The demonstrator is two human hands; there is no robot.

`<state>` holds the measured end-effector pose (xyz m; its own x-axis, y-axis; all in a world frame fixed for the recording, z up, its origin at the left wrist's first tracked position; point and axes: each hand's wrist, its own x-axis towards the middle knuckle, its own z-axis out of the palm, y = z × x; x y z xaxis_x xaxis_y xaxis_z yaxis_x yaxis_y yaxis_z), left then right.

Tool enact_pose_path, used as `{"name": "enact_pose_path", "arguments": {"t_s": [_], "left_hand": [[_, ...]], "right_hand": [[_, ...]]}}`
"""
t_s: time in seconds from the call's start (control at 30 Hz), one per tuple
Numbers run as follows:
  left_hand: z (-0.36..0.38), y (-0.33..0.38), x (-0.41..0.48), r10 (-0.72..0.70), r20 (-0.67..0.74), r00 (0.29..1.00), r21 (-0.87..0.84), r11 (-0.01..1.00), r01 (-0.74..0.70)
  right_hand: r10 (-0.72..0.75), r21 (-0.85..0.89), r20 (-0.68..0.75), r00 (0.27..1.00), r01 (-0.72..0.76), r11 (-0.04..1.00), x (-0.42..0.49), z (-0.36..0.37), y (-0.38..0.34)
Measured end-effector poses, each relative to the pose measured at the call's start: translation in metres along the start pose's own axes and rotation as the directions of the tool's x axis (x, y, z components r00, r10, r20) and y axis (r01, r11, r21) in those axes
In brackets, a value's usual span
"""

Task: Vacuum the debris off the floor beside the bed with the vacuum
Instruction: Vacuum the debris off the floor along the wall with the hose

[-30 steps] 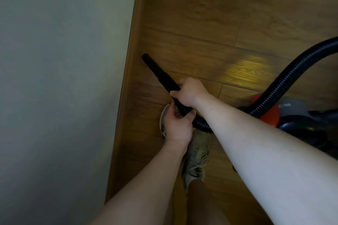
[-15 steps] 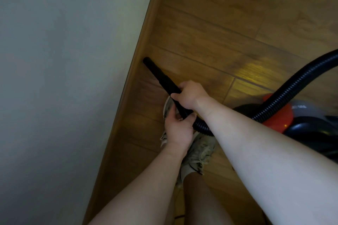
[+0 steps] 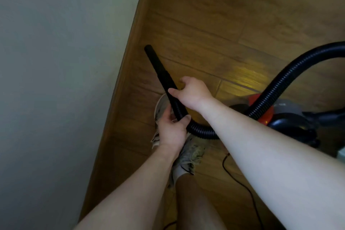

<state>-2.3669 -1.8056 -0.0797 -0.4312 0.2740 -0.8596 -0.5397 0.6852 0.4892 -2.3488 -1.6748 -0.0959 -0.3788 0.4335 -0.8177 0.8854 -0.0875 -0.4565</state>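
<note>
The vacuum's black nozzle tube (image 3: 158, 67) points up and left, its tip close to the wooden baseboard (image 3: 128, 58). My right hand (image 3: 192, 91) grips the tube where it meets the ribbed black hose (image 3: 276, 87). Just below, my left hand (image 3: 172, 130) holds the hose's near end. The hose loops right to the orange and grey vacuum body (image 3: 276, 115) on the floor. No debris can be made out on the wooden floor (image 3: 224, 24).
A pale wall (image 3: 56, 80) fills the left side. My foot in a worn light shoe (image 3: 190, 153) stands under my hands. A thin black power cord (image 3: 240, 183) trails across the floor at lower right.
The nozzle has swung more upright with its tip still near the baseboard. The view has tilted and shifted, showing more floor and the cord. Both hands keep their grip.
</note>
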Motion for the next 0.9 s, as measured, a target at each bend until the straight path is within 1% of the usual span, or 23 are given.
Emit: {"name": "enact_pose_path", "arguments": {"t_s": [0.2,0.3,0.53,0.7,0.9], "left_hand": [[0.0,0.007,-0.01,0.052,0.016,0.998,0.093,0.994,-0.054],[-0.006,0.008,-0.012,0.066,0.025,0.998,0.141,0.988,-0.069],[-0.014,0.008,-0.018,0.137,0.049,0.989,0.22,0.965,-0.145],[-0.019,-0.005,-0.019,0.19,0.092,0.978,0.313,0.927,-0.209],[-0.034,-0.014,-0.014,0.224,0.123,0.967,0.374,0.892,-0.255]], "right_hand": [[-0.034,0.05,-0.147,0.988,0.042,0.998,-0.02,-0.024,0.014],[-0.013,0.105,-0.21,0.978,0.036,0.994,-0.036,-0.027,0.025],[0.089,0.265,-0.344,0.935,0.006,0.964,-0.091,-0.017,0.065],[0.199,0.391,-0.371,0.907,-0.041,0.919,-0.124,-0.002,0.099],[0.355,0.512,-0.42,0.835,-0.105,0.853,-0.158,0.037,0.143]]}}
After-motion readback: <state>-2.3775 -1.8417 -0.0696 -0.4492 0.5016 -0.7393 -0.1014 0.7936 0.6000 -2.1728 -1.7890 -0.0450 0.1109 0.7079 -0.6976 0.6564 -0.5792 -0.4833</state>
